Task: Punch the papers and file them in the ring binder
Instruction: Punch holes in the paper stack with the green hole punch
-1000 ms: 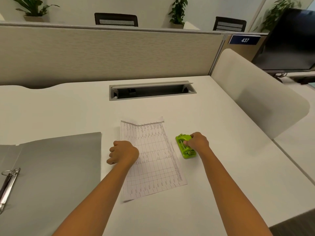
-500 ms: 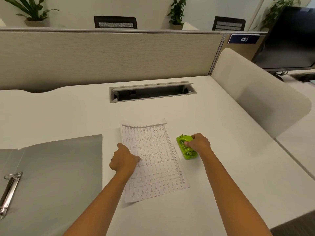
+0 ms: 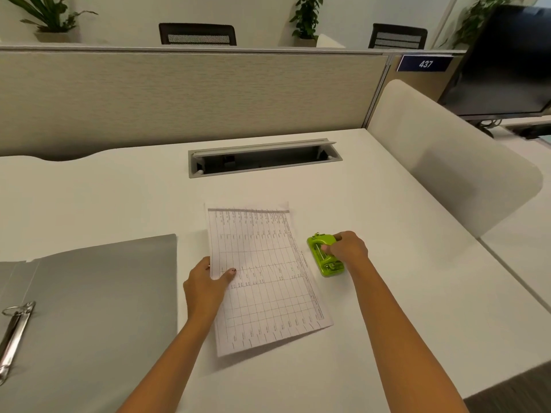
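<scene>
White desk surface (image 3: pixel 387 234) fills the view from a head-worn camera looking down at a person's two bare arms. A sheet of paper (image 3: pixel 268 281) printed with a ruled table lies flat near the middle of the desk, its long sides running near to far and tilted slightly. The left hand (image 3: pixel 205 281) grips the sheet's left edge: the thumb presses on top of the page and the fingers curl at or under the edge. Just to the right of the sheet, not touching it, sits a small lime green hole punch (image 3: pixel 325 254). The right hand (image 3: pixel 347 248) is closed around the punch from its right side, fingers wrapped over the top lever.

At the near left, a grey ring binder (image 3: pixel 98 293) lies open on the desk, well apart from the paper. Its metal ring mechanism (image 3: pixel 15 332) shows at the far left edge of the view, with one closed ring visible at its far end.

Farther back, a rectangular cable slot (image 3: pixel 265 158) with a raised flap is set into the desk. A beige fabric partition (image 3: pixel 190 99) runs along the far side, and a curved cream divider (image 3: pixel 453 156) stands at the right. Beyond it are a dark monitor (image 3: pixel 507 58) and a blue sign (image 3: pixel 425 64) reading 437. Potted plants and two chair backs show above the partition.
</scene>
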`<state>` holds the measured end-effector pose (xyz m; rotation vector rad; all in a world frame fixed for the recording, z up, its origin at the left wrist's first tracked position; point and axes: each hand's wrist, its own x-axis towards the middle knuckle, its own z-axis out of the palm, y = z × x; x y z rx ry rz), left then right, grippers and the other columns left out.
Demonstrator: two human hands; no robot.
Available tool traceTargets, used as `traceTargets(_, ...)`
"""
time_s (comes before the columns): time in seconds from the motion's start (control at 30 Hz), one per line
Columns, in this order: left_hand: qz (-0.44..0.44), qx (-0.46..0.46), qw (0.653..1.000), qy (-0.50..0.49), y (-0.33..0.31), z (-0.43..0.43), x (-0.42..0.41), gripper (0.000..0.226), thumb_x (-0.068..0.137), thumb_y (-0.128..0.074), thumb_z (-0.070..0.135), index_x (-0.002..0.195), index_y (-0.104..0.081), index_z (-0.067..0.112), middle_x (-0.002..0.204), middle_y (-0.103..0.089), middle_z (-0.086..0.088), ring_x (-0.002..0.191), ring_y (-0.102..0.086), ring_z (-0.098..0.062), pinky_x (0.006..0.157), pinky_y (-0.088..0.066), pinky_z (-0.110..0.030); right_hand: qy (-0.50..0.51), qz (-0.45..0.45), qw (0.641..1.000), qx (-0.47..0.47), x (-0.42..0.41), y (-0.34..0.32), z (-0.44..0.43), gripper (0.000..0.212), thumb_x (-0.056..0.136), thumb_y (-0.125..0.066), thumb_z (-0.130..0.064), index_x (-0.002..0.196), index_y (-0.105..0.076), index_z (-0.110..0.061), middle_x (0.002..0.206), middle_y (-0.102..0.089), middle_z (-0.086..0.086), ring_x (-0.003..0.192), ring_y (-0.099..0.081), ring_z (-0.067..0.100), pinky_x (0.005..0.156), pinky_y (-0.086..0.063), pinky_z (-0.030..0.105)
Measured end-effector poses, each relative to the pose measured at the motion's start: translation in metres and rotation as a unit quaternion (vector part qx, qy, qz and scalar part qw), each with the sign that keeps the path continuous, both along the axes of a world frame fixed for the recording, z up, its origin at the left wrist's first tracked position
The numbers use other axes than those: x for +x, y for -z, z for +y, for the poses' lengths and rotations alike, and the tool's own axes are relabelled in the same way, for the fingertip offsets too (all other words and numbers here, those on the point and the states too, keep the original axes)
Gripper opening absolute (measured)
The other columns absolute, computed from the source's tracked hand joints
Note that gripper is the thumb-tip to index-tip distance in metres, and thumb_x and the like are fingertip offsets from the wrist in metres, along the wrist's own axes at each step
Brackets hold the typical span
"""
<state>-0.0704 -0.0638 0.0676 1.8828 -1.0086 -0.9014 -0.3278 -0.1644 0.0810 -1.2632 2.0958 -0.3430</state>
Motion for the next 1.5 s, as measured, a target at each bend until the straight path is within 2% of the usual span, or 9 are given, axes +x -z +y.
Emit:
traceTargets(0.13, 0.04, 0.012, 0.999, -0.01, 0.003, 0.007, 0.002, 0.047, 0.082, -0.071, 0.026, 0.124, -0.056, 0.011, 0.128, -0.061, -0.008, 0.117, -0.058, -0.032, 0.096, -0.047, -0.047, 0.023, -0.007, 1.0, -0.01, 0.0, 0.002, -0.002, 0.048, 0.083, -0.069, -0.031, 0.124, -0.057, -0.009, 0.117, -0.064, 0.012, 0.106, -0.06, 0.028, 0.079, -0.045, 0.032)
traceTargets(0.27, 0.062, 0.028, 0.998, -0.004, 0.006, 0.008, -0.003, 0.046, 0.082, -0.071, 0.025, 0.123, -0.056, 0.011, 0.127, -0.061, -0.009, 0.114, -0.059, -0.033, 0.095, -0.048, -0.048, 0.047, -0.022, 0.999, -0.012, -0.003, 0.0, -0.008, 0.04, 0.083, -0.069, -0.031, 0.114, -0.065, -0.006, 0.108, -0.067, 0.014, 0.088, -0.059, 0.027, 0.072, -0.049, 0.033)
traceTargets(0.4, 0.07, 0.046, 0.996, -0.01, 0.01, 0.008, -0.009, 0.047, 0.081, -0.072, 0.027, 0.123, -0.056, 0.011, 0.126, -0.062, -0.009, 0.112, -0.06, -0.033, 0.095, -0.049, -0.048, 0.046, -0.015, 0.999, 0.004, -0.007, 0.0, -0.011, 0.04, 0.08, -0.071, -0.035, 0.108, -0.067, -0.006, 0.099, -0.068, 0.012, 0.08, -0.058, 0.024, 0.064, -0.042, 0.028)
traceTargets(0.5, 0.07, 0.05, 0.996, -0.011, 0.011, 0.008, -0.012, 0.046, 0.081, -0.073, 0.027, 0.121, -0.057, 0.011, 0.125, -0.063, -0.008, 0.112, -0.06, -0.032, 0.095, -0.05, -0.048, 0.043, -0.012, 0.999, 0.005, -0.007, 0.002, -0.011, 0.036, 0.082, -0.07, -0.034, 0.106, -0.069, -0.007, 0.094, -0.067, 0.01, 0.081, -0.058, 0.024, 0.065, -0.041, 0.027)
traceTargets(0.7, 0.063, 0.035, 0.997, -0.013, 0.011, 0.007, -0.023, 0.045, 0.081, -0.073, 0.024, 0.121, -0.057, 0.01, 0.124, -0.063, -0.009, 0.114, -0.059, -0.032, 0.096, -0.049, -0.048, 0.048, -0.014, 0.999, -0.01, -0.006, 0.003, -0.01, 0.038, 0.083, -0.069, -0.034, 0.111, -0.067, -0.008, 0.108, -0.068, 0.012, 0.101, -0.062, 0.028, 0.073, -0.045, 0.029)
traceTargets(0.93, 0.066, 0.027, 0.997, -0.003, 0.011, 0.005, -0.035, 0.044, 0.083, -0.072, 0.023, 0.121, -0.057, 0.008, 0.125, -0.062, -0.009, 0.117, -0.056, -0.031, 0.096, -0.047, -0.043, 0.053, -0.014, 0.998, -0.007, -0.006, 0.004, -0.012, 0.04, 0.082, -0.07, -0.036, 0.11, -0.067, -0.008, 0.104, -0.069, 0.011, 0.087, -0.06, 0.024, 0.068, -0.044, 0.028)
traceTargets(1.17, 0.062, 0.033, 0.997, 0.012, 0.011, 0.001, -0.042, 0.048, 0.083, -0.07, 0.023, 0.125, -0.054, 0.007, 0.13, -0.059, -0.009, 0.12, -0.055, -0.032, 0.099, -0.045, -0.044, 0.062, -0.015, 0.998, -0.015, -0.007, 0.007, -0.013, 0.039, 0.082, -0.07, -0.035, 0.11, -0.067, -0.009, 0.106, -0.069, 0.011, 0.099, -0.063, 0.027, 0.071, -0.045, 0.029)
traceTargets(1.33, 0.063, 0.05, 0.996, 0.027, 0.014, -0.001, -0.038, 0.051, 0.082, -0.071, 0.026, 0.127, -0.053, 0.008, 0.131, -0.058, -0.009, 0.12, -0.055, -0.032, 0.098, -0.046, -0.045, 0.063, -0.006, 0.998, 0.001, -0.009, 0.007, -0.016, 0.044, 0.078, -0.073, -0.038, 0.109, -0.065, -0.008, 0.1, -0.069, 0.01, 0.084, -0.061, 0.023, 0.066, -0.045, 0.028)
traceTargets(1.5, 0.065, 0.052, 0.996, 0.033, 0.017, 0.0, -0.036, 0.049, 0.082, -0.072, 0.026, 0.125, -0.055, 0.01, 0.13, -0.06, -0.008, 0.118, -0.057, -0.031, 0.097, -0.047, -0.044, 0.052, -0.029, 0.998, 0.032, -0.017, 0.006, -0.025, 0.05, 0.066, -0.082, -0.04, 0.099, -0.067, -0.006, 0.091, -0.072, 0.012, 0.085, -0.069, 0.025, 0.081, -0.058, 0.037)
